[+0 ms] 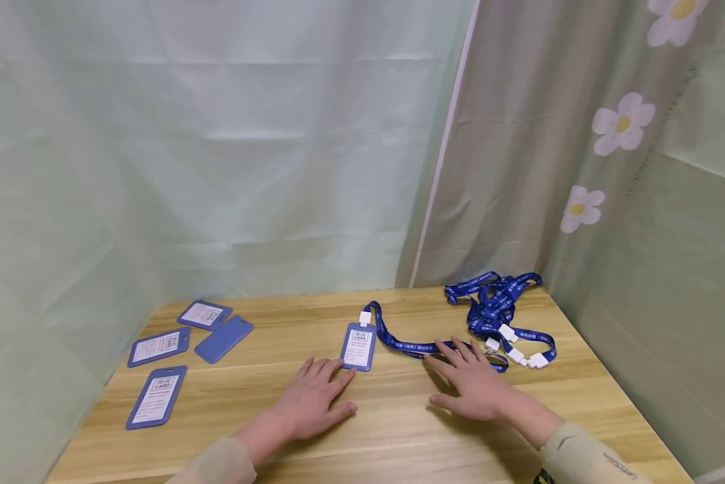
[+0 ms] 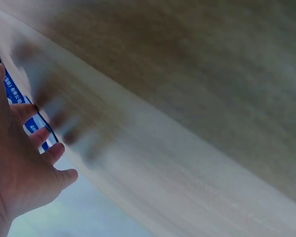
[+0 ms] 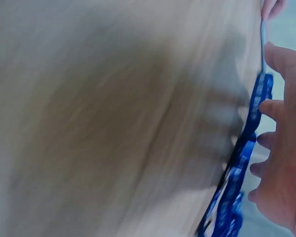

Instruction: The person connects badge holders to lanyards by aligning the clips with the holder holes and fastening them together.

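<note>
A blue card holder (image 1: 358, 348) with a white printed insert lies flat near the table's middle, joined by a white clip (image 1: 365, 318) to a dark blue lanyard (image 1: 398, 345). My left hand (image 1: 314, 402) has its fingers spread, the fingertips right at the holder's lower left edge. To the right, my right hand (image 1: 474, 383) is spread too, its fingertips overlapping the lanyard strap in the head view. Straight fingers also show on the right hand (image 3: 286, 138) in the right wrist view, beside the blue strap (image 3: 256, 106). Neither hand grips anything.
Several other card holders (image 1: 156, 398) lie at the left of the wooden table (image 1: 247, 450), one of them blank side up (image 1: 224, 339). A tangle of blue lanyards (image 1: 495, 302) with white clips (image 1: 537, 361) sits at the back right. Curtains (image 1: 277, 148) hang behind the table.
</note>
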### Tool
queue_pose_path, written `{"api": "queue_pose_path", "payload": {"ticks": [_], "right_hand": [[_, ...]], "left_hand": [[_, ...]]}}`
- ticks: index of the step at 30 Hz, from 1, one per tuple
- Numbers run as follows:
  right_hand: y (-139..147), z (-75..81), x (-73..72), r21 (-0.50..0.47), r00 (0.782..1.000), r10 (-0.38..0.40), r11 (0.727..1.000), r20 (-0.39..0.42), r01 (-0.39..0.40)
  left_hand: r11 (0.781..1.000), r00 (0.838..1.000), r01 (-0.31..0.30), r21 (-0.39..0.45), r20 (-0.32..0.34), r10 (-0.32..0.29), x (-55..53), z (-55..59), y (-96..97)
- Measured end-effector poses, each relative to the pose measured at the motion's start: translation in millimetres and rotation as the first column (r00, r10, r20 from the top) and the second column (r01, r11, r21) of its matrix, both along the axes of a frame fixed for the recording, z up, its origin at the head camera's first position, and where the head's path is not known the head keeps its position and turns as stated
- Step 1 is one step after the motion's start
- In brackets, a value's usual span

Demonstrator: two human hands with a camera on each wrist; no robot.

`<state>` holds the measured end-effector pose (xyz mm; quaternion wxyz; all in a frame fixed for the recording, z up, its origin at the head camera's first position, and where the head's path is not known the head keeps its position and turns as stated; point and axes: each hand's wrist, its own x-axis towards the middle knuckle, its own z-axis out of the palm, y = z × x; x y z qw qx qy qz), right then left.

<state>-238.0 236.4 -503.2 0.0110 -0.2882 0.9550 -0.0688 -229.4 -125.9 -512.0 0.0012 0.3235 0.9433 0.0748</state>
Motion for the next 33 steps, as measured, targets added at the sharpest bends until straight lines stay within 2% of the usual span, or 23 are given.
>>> {"api": "queue_pose_path", "payload": {"ticks": [4, 10, 17, 21, 27, 33], "right_hand": [[11, -3.0, 1.3, -0.005, 0.998, -0.04, 0.999, 0.041, 0.04], [3, -8.4, -6.8, 0.001, 0.996, -0.065, 0.998, 0.064, 0.065], [-22, -5.3, -26.3, -0.041, 0.99, -0.108, 0.993, 0.09, 0.113], [-31, -6.5, -41.6, -0.052, 0.982, -0.163, 0.984, 0.093, 0.168], [-40, -9.6, -65.4, -0.052, 0.955, -0.285, 0.956, 0.086, 0.29], [-48, -5.3, -79.3, -0.056, 0.899, -0.423, 0.901, 0.116, 0.431]], "left_hand": [[1.0, 1.0, -0.005, 0.001, 0.009, 0.005, -0.6, 0.3, 1.3], [1.0, 0.999, -0.025, 0.011, 0.023, 0.025, -0.9, 3.4, 4.7], [0.998, 0.997, -0.054, -0.014, 0.058, 0.055, -5.1, 2.5, 13.2], [0.998, 0.995, -0.067, -0.02, 0.07, 0.069, -10.5, 3.1, 21.2], [0.995, 0.993, -0.096, -0.008, 0.067, 0.096, -21.8, 2.2, 33.0], [0.994, 0.993, -0.106, -0.015, 0.056, 0.107, -36.3, -1.9, 40.1]]}}
